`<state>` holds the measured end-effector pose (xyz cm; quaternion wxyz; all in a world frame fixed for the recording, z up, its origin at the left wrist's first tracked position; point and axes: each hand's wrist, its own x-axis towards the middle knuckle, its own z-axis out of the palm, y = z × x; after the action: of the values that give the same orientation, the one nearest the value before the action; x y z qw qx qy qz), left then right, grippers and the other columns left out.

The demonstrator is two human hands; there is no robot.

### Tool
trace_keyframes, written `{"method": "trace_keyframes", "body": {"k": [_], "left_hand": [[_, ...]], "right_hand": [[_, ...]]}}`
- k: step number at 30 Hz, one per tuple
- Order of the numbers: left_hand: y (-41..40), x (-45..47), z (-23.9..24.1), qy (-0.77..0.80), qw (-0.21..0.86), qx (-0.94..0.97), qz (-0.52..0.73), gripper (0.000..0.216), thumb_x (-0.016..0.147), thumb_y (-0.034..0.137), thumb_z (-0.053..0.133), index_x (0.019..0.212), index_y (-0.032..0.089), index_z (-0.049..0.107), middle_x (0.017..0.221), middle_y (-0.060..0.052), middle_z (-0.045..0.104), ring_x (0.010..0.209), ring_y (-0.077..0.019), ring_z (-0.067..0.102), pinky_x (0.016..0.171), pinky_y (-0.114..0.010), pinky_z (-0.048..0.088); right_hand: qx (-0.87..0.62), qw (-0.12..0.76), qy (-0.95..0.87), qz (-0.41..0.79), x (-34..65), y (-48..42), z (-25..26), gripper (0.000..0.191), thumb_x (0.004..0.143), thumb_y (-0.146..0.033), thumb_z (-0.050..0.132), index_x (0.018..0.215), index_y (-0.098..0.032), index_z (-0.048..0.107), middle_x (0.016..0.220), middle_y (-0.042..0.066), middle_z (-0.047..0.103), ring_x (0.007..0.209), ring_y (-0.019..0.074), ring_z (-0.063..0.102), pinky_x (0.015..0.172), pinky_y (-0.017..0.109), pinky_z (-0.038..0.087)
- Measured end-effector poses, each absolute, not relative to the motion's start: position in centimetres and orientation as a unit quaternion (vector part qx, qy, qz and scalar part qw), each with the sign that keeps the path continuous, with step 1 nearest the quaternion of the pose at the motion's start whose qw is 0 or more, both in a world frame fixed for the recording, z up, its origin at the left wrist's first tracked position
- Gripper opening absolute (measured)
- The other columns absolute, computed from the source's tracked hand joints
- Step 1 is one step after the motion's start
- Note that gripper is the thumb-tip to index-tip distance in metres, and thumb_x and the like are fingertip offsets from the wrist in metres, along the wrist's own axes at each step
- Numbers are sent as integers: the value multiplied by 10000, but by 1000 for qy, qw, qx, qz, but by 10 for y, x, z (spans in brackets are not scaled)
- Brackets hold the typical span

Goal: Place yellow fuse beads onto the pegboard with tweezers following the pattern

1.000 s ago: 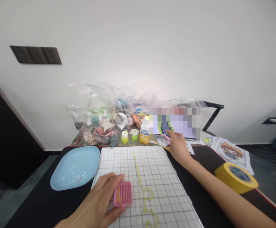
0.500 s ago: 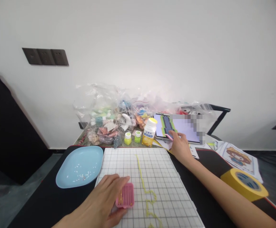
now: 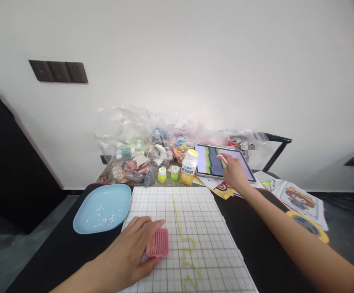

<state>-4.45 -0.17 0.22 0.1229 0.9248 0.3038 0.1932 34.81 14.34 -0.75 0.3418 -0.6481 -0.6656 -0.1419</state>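
Observation:
My left hand (image 3: 131, 248) rests on the white gridded board (image 3: 216, 244), its thumb and fingers closed about the left side of a small pink ridged tray (image 3: 161, 243). A few tiny yellowish pieces lie in the tray's grooves. Beside it on the board runs a wavy yellow-green strand (image 3: 178, 221). Over the tablet (image 3: 207, 175), my right hand (image 3: 236, 173) pinches a slim pink pen-like tool (image 3: 223, 158), whose tip is at the screen. A green and dark blue block pattern shows on that screen. I cannot tell whether the tip touches it.
At left lies a light blue plate (image 3: 85, 215) with small white bits. Two small green jars (image 3: 162, 176) and a white-and-yellow bottle (image 3: 189, 169) stand behind the board, before bagged beads (image 3: 137, 167). A tape roll (image 3: 308, 226) and printed picture sheets (image 3: 302, 199) are at right.
My right hand has moved from the tablet's lower edge to farther over its screen with the pink tool. The pattern on the screen looks shifted. My left hand stays at the tray.

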Motion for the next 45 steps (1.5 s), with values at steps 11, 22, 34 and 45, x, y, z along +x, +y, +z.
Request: {"method": "trace_keyframes", "body": {"k": [11,22,34,45], "left_hand": [[-2,-42,5,309,133,924,180,595,929,251,578,1429,258,256,1237,-107,529,1142,-296,503,973,-484,462],[-5,-40,2,305,141,916,219,600,886,162,549,1419,247,289,1201,-106,564,1106,-296,524,951,-483,480],[-4,-43,-6,298,96,923,224,657,833,126,555,1427,227,294,1250,-122,583,1183,-329,522,977,-513,497],[-4,-45,-7,311,108,920,214,581,889,172,534,1427,246,325,1253,-112,588,1183,-325,530,970,-502,504]], "right_hand": [[-624,318,-704,-119,346,55,-34,591,657,14,396,1202,-169,532,1155,110,625,1068,278,519,911,430,485],[-633,284,-708,-129,346,115,-37,684,600,4,436,1269,-137,447,1218,161,582,1112,325,471,867,462,455],[-650,327,-673,-131,346,171,-21,666,626,-18,426,1285,-115,432,1136,172,633,1053,341,489,808,464,462],[-634,354,-678,-112,331,102,-44,550,687,10,398,1162,-198,579,1036,112,618,1031,257,558,801,374,502]]}}
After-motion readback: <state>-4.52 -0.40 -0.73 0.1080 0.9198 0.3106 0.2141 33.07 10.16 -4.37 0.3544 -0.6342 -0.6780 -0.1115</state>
